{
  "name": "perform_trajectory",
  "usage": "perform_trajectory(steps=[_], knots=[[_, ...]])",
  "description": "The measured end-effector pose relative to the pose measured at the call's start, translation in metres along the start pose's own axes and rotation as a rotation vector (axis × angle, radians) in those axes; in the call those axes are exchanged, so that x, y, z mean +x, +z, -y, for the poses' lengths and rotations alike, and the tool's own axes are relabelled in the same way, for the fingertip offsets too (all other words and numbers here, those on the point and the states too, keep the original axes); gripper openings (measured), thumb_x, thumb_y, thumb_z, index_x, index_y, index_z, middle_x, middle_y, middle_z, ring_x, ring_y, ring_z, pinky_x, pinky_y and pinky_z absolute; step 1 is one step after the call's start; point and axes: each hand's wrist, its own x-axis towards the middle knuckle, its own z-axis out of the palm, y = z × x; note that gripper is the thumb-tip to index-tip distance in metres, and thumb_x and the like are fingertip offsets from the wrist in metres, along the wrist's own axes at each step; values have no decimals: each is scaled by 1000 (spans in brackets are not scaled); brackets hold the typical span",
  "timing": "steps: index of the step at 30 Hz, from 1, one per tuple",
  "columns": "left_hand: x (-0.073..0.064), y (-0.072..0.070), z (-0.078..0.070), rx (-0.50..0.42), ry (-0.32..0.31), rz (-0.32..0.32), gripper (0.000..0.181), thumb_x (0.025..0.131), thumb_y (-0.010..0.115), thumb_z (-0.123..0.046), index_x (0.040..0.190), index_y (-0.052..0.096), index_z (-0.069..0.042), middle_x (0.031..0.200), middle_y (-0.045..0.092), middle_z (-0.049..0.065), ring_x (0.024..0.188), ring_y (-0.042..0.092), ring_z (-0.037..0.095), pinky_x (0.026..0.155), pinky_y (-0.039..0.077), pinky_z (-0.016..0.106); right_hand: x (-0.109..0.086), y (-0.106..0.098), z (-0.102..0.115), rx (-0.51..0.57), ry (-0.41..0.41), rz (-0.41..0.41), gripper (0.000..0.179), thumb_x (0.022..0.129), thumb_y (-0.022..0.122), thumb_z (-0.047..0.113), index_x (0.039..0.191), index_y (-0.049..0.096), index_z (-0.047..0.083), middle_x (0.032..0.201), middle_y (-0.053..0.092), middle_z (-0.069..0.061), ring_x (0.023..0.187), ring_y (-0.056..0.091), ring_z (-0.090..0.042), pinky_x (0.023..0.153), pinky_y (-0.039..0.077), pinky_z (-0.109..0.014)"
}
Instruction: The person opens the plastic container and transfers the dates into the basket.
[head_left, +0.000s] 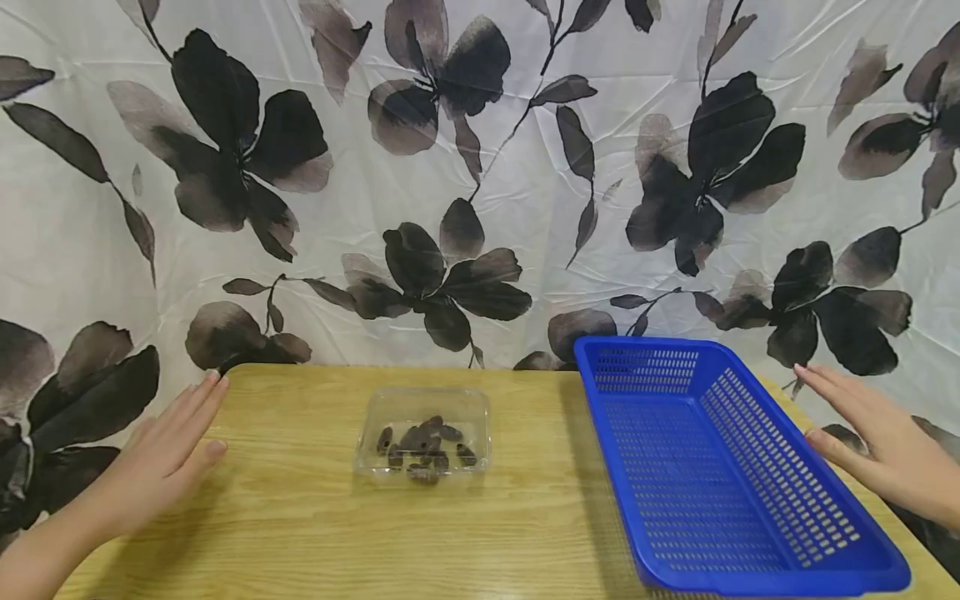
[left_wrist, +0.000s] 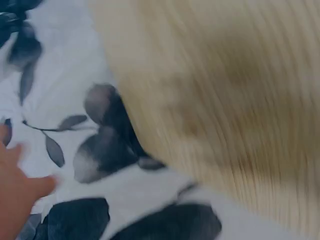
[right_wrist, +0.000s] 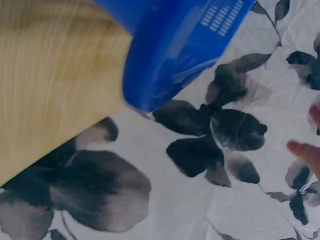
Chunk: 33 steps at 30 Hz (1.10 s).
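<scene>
My left hand (head_left: pixel 168 454) is raised over the left side of the wooden table (head_left: pixel 300 517), fingers straight and holding nothing. On the other side my right hand (head_left: pixel 877 437) hovers by the right rim of a blue plastic basket (head_left: pixel 611 467), its fingers extended and nothing in them. Between the hands, a clear plastic box (head_left: pixel 480 417) contains several small dark brown oblong pieces (head_left: pixel 431 437) that look like dates. In the left wrist view, part of the left hand (left_wrist: pixel 22 185) shows at the left edge. Fingers (right_wrist: pixel 302 149) of the right hand enter the right wrist view.
The long basket has slotted walls and stands on the right part of the table, its inside bare. Behind the table's far edge hangs a white cloth (head_left: pixel 540 317) with dark printed flowers. Both wrist views also show cloth beyond the table edge.
</scene>
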Motion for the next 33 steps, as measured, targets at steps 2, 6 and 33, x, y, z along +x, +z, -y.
perform_trajectory(steps=[2,6,33], knots=[[5,-3,-2,-179,-79,19,69,98,47,-16,151,2,-16,151,13,21,137,16,28,107,22,49,7,-5,8,139,25,-33,68,91,61,21,147,25,6,136,32,-35,125,21,-56,96,3,-75],[12,-6,-6,-373,-210,93,53,102,39,-18,148,17,-3,136,36,27,110,47,6,77,48,29,21,-12,27,250,68,-48,52,90,63,18,134,44,0,126,48,-29,121,41,-31,95,28,-67],[42,63,-58,-1046,-396,450,70,96,53,-19,144,11,10,137,30,36,118,46,39,91,45,50,140,38,165,437,-582,91,20,81,70,4,101,69,8,90,66,5,79,60,-8,67,53,-32]])
